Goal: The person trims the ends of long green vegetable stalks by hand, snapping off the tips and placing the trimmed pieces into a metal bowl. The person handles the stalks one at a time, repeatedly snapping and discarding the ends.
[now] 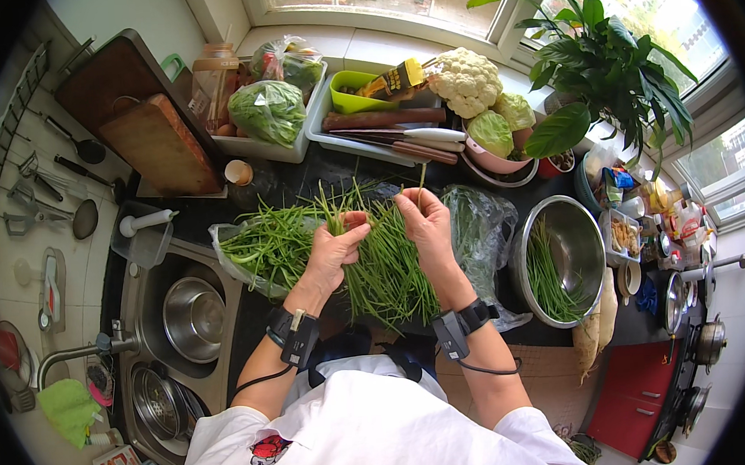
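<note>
My left hand (335, 248) grips a bunch of thin green stalks, which look like Chinese chives, with the ends pointing up. Pinched between the fingertips of my right hand (425, 219) is a thin green piece that stands upright. Below and between both hands, loose green stalks (391, 270) lie spread over the dark countertop. More of them rest on an opened clear plastic bag (270, 246) to the left. Right of my right hand lies another clear plastic bag (482, 231) with greens inside. A steel bowl (591, 249) beyond it holds a bundle of the stalks.
At the left is a steel sink (150, 300) with a pot (194, 319) in it. Along the back stand cutting boards (156, 147), a white tray with knives (366, 143), a cauliflower (466, 83) and a pink bowl (493, 156). White radishes (590, 334) hang over the counter's edge at right.
</note>
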The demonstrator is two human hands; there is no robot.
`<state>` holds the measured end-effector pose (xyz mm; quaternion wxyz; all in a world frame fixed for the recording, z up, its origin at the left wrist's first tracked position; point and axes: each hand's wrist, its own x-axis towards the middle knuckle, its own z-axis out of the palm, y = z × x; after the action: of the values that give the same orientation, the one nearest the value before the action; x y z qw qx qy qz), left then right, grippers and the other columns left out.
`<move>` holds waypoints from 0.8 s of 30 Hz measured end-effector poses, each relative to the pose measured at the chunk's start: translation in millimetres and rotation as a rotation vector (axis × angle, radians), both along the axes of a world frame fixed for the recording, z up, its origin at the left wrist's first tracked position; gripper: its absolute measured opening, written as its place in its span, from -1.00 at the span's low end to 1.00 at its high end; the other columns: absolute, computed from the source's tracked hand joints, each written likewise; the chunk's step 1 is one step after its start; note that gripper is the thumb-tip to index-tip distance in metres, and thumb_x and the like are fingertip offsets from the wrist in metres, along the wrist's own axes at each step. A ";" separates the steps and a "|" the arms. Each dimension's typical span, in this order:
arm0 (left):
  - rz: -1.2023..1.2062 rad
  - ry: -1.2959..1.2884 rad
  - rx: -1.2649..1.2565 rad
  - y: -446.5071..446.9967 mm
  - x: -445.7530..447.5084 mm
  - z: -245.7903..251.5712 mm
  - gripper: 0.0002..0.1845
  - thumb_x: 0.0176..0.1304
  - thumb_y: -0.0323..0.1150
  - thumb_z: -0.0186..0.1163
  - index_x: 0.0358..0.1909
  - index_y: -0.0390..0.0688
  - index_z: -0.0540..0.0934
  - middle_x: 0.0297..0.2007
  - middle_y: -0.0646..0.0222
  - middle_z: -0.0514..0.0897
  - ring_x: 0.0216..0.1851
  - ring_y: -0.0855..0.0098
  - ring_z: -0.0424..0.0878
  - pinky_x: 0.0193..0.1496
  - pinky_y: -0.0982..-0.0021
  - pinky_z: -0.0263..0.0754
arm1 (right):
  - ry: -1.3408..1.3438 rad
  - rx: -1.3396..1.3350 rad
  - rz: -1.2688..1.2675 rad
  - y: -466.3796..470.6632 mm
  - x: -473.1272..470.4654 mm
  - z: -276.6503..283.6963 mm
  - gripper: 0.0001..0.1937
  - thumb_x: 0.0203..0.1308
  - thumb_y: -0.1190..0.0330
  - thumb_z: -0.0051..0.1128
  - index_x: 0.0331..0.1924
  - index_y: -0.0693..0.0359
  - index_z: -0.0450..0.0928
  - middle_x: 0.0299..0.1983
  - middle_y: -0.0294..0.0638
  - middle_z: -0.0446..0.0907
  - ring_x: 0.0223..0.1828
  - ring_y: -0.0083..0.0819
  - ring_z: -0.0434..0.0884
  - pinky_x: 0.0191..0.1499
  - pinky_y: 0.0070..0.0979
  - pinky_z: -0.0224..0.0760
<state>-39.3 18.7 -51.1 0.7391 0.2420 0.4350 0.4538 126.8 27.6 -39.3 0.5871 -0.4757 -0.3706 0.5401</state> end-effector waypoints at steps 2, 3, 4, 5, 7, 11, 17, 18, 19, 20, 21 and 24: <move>-0.006 0.012 -0.002 -0.1 -1.7 -2.3 -0.86 0.17 -0.48 0.28 -0.22 -0.14 0.61 -0.49 0.66 0.53 -0.67 0.82 0.21 -0.67 0.71 -0.01 | 0.089 0.024 -0.063 1.7 5.9 5.6 -0.92 0.26 0.38 0.17 -0.29 0.19 0.53 -0.47 -0.55 0.45 -0.61 -0.87 0.20 -0.61 -0.80 -0.02; -0.003 0.018 -0.005 0.0 -2.7 -3.8 -0.86 0.18 -0.47 0.27 -0.21 -0.14 0.61 -0.50 0.67 0.51 -0.68 0.82 0.19 -0.67 0.71 -0.02 | 0.123 0.050 -0.112 2.8 8.2 7.5 -0.92 0.27 0.38 0.16 -0.28 0.17 0.52 -0.48 -0.54 0.45 -0.65 -0.88 0.18 -0.65 -0.81 -0.07; 0.004 0.017 -0.004 0.2 -3.4 -5.3 -0.87 0.19 -0.46 0.26 -0.21 -0.13 0.61 -0.50 0.68 0.50 -0.68 0.82 0.17 -0.67 0.71 -0.02 | 0.183 0.074 -0.170 5.8 10.7 9.0 -0.93 0.29 0.38 0.13 -0.26 0.16 0.49 -0.48 -0.48 0.47 -0.70 -0.87 0.16 -0.69 -0.82 -0.10; 0.015 0.018 -0.006 0.4 -4.0 -6.8 -0.87 0.20 -0.45 0.25 -0.21 -0.13 0.61 -0.51 0.69 0.49 -0.69 0.82 0.16 -0.68 0.71 -0.03 | 0.208 0.124 -0.193 7.6 15.2 10.4 -0.92 0.32 0.37 0.08 -0.23 0.17 0.46 -0.50 -0.46 0.43 -0.70 -0.84 0.12 -0.69 -0.78 -0.12; 0.042 0.002 -0.004 0.5 -5.1 -8.8 -0.88 0.22 -0.43 0.24 -0.21 -0.12 0.60 -0.50 0.69 0.49 -0.70 0.82 0.14 -0.68 0.70 -0.03 | 0.256 0.191 -0.324 11.3 19.8 8.7 -0.94 0.30 0.40 0.10 -0.25 0.15 0.46 -0.49 -0.41 0.48 -0.73 -0.86 0.11 -0.72 -0.80 -0.13; 0.117 -0.032 -0.004 0.7 -4.4 -9.1 -0.89 0.25 -0.38 0.23 -0.21 -0.13 0.59 -0.48 0.66 0.51 -0.71 0.82 0.13 -0.69 0.70 -0.02 | 0.068 0.128 -0.446 14.8 28.8 -2.3 -0.92 0.27 0.44 0.13 -0.23 0.19 0.45 -0.45 -0.38 0.49 -0.51 -0.76 0.38 -0.44 -0.78 0.23; 0.125 -0.035 0.016 0.4 -4.5 -3.6 -0.90 0.27 -0.36 0.23 -0.23 -0.12 0.59 -0.50 0.66 0.51 -0.71 0.82 0.13 -0.69 0.69 -0.01 | -0.201 0.024 -0.343 1.7 19.9 -14.7 -0.67 0.10 0.49 0.26 -0.05 0.27 0.42 -0.35 -0.31 0.60 -0.43 -0.73 0.43 -0.38 -0.75 0.29; 0.117 -0.033 0.029 0.4 -4.1 -2.9 -0.90 0.26 -0.36 0.23 -0.23 -0.12 0.59 -0.52 0.67 0.49 -0.71 0.82 0.13 -0.69 0.69 -0.01 | -0.271 0.109 -0.232 2.1 13.2 -15.2 -0.72 0.11 0.48 0.25 -0.08 0.28 0.50 -0.38 -0.34 0.60 -0.48 -0.76 0.39 -0.42 -0.75 0.26; 0.090 -0.029 0.024 0.1 -3.8 -2.2 -0.91 0.27 -0.37 0.22 -0.23 -0.12 0.59 -0.51 0.67 0.49 -0.71 0.81 0.14 -0.69 0.70 0.00 | -0.326 0.120 -0.131 2.3 6.2 -15.4 -0.77 0.12 0.48 0.25 -0.12 0.28 0.57 -0.41 -0.38 0.60 -0.52 -0.78 0.35 -0.47 -0.75 0.23; 0.062 -0.030 0.030 -0.5 -3.2 -1.5 -0.91 0.27 -0.38 0.22 -0.23 -0.12 0.58 -0.50 0.66 0.49 -0.70 0.81 0.15 -0.69 0.70 0.01 | -0.375 0.091 -0.002 -3.3 2.5 -14.8 -0.79 0.12 0.47 0.25 -0.13 0.27 0.62 -0.42 -0.40 0.61 -0.54 -0.80 0.32 -0.50 -0.75 0.21; 0.034 -0.031 0.035 -1.3 -2.5 -0.8 -0.92 0.28 -0.39 0.21 -0.22 -0.12 0.58 -0.48 0.66 0.49 -0.70 0.80 0.15 -0.69 0.71 0.02 | -0.419 -0.006 0.113 -9.7 -1.7 -14.6 -0.81 0.13 0.46 0.25 -0.15 0.26 0.66 -0.43 -0.42 0.62 -0.57 -0.81 0.29 -0.52 -0.75 0.20; 0.081 -0.064 0.056 1.5 -1.1 1.7 -0.93 0.27 -0.39 0.22 -0.24 -0.12 0.60 -0.52 0.71 0.45 -0.70 0.80 0.15 -0.69 0.71 0.00 | -0.366 0.098 0.205 -13.9 -17.6 -17.6 -0.79 0.12 0.44 0.26 -0.15 0.30 0.65 -0.43 -0.32 0.68 -0.51 -0.77 0.45 -0.43 -0.73 0.34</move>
<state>-40.4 20.2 -49.5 0.7266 0.2305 0.4077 0.5027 109.3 13.6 -56.9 0.4744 -0.4966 -0.5432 0.4830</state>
